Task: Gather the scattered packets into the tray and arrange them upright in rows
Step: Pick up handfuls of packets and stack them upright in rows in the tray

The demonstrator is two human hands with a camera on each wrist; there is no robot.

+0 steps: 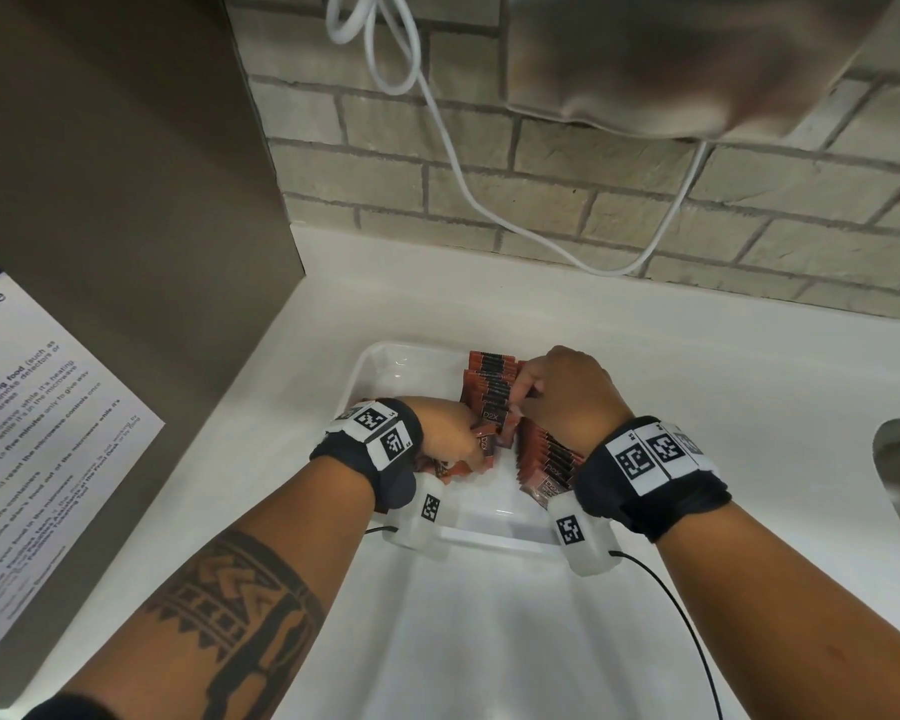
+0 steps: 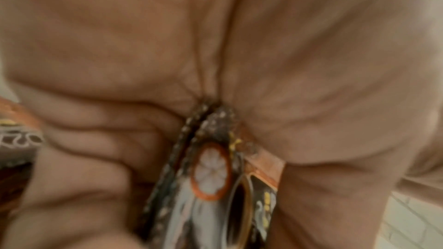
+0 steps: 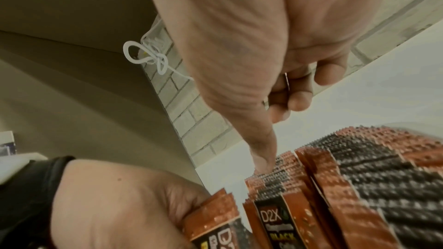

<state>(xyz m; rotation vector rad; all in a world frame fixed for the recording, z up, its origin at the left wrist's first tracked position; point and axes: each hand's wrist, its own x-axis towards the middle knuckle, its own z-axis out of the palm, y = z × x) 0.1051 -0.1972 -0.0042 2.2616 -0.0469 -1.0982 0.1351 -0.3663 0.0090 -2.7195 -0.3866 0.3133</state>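
left hand [image 1: 450,427] clutches few packets [image 1: 484,443] mid-frame over tray [image 1: 380,366]; right hand [image 1: 567,394] fingers curled, thumb [image 3: 261,158] touching top of upright row [image 1: 492,387].

My wrists wear black fabric bands [image 1: 650,491] carrying white square-coded tags [image 1: 655,452]; a dark geometric tattoo [image 1: 240,610] bands my left forearm, lower left.

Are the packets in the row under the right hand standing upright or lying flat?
Upright: the row of packets shows its serrated top edges, packed side by side.
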